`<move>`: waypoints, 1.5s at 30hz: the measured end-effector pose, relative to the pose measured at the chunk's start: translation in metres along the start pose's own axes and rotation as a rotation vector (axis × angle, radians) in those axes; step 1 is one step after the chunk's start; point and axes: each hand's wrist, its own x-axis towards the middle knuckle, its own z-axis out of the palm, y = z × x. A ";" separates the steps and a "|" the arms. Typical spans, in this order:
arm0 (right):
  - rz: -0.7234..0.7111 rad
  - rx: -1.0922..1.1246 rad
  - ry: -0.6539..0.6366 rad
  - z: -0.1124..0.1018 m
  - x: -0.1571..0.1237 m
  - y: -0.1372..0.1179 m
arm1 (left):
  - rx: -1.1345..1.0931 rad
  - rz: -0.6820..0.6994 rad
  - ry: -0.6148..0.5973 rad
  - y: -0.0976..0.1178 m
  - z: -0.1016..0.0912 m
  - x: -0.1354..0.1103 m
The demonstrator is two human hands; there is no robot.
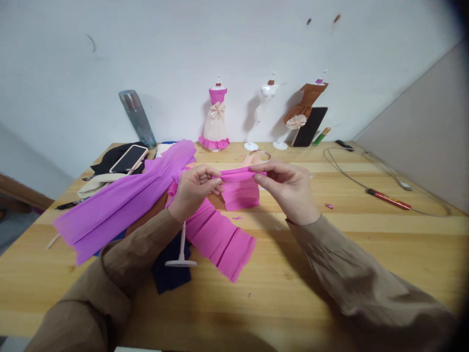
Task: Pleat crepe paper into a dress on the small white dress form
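Observation:
My left hand and my right hand both pinch the top edge of a pink crepe paper piece, stretched between them above the wooden table. Below the left wrist a small white mannequin stand leans against a dark blue cloth. A pleated pink paper strip lies under my hands. A long purple crepe sheet spreads to the left.
Against the wall stand a pink-dressed mini mannequin, a bare white one and a brown-dressed one, plus a grey bottle. A phone lies on black cloth at the left. A red-handled tool and a cable lie at the right.

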 end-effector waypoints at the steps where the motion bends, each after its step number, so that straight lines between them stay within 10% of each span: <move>1: 0.000 -0.003 0.004 0.000 0.000 0.000 | 0.001 -0.002 0.006 0.000 0.000 0.000; 32: -0.118 -0.279 0.012 0.003 -0.003 0.007 | 0.172 0.079 0.196 0.003 0.006 -0.004; 45: 0.098 -0.093 0.026 0.006 0.000 0.006 | 0.034 -0.017 0.239 0.000 0.007 -0.003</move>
